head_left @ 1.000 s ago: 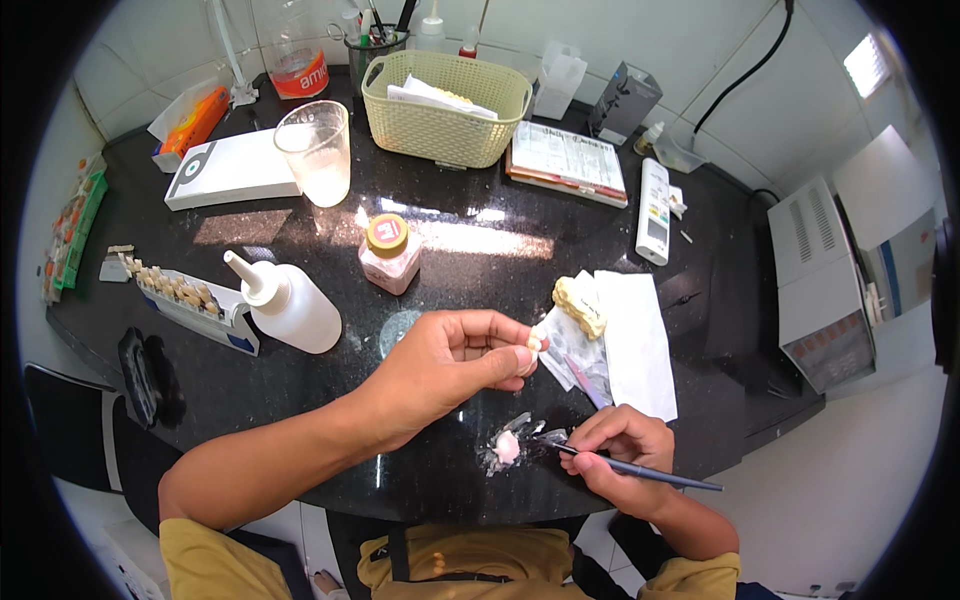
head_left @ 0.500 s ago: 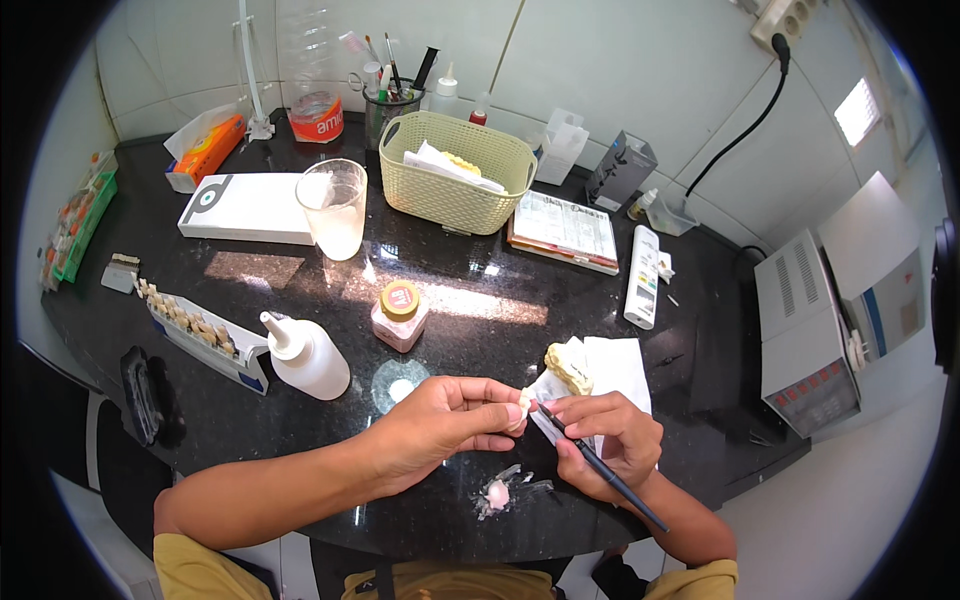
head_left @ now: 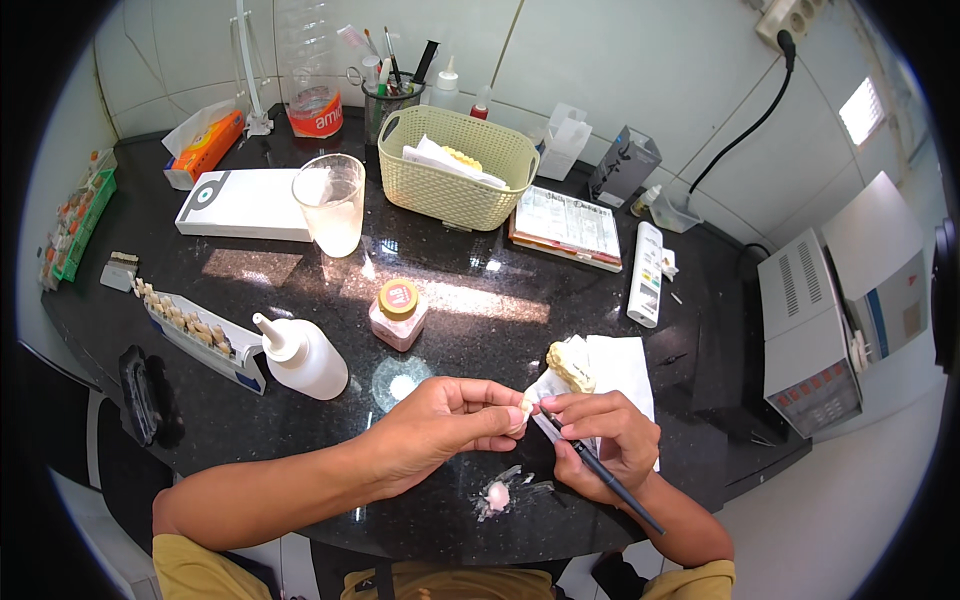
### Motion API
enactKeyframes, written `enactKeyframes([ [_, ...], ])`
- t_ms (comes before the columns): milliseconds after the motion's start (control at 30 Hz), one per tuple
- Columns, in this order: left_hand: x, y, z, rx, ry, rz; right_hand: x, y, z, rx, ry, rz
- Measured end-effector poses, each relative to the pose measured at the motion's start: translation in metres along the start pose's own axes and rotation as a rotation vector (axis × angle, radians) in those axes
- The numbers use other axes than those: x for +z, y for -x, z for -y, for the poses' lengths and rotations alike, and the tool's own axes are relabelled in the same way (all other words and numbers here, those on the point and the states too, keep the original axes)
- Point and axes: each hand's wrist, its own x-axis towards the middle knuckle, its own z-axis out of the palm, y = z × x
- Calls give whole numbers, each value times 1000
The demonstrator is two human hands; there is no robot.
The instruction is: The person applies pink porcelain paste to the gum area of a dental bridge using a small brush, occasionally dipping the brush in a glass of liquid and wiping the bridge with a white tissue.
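Note:
Between the fingertips of my left hand (head_left: 450, 422) is a small whitish dental piece (head_left: 528, 402), partly hidden by the thumb and fingers. My right hand (head_left: 618, 440) grips a dark, pen-like tool (head_left: 622, 492) slantwise, its thin tip against or very near the piece. Just beyond the right hand, a yellowish plaster dental cast (head_left: 571, 368) rests on white paper (head_left: 627, 378). Below the hands, a pink lump (head_left: 498, 495) sits among clear smears on the dark tabletop. A small glass dish (head_left: 398, 384) with white contents lies behind the left hand.
A white squeeze bottle (head_left: 308, 362) and a pink jar with a gold lid (head_left: 398, 316) stand left of centre. Farther back are a tooth shade guide (head_left: 205, 335), a cup (head_left: 332, 215), a green basket (head_left: 450, 205), a notebook (head_left: 567, 228) and, at right, a white machine (head_left: 810, 330).
Both hands stay almost in place, with the tool's tip still at the dental piece. The background shifts very slightly in the picture.

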Motion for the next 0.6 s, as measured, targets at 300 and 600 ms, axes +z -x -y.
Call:
enactKeyframes([
  [300,0,0,0,8,-18,9,0,0,-1,-1,10,20],
  [600,-2,-1,2,15,-29,21,-1,3,-2,10,23,34],
])
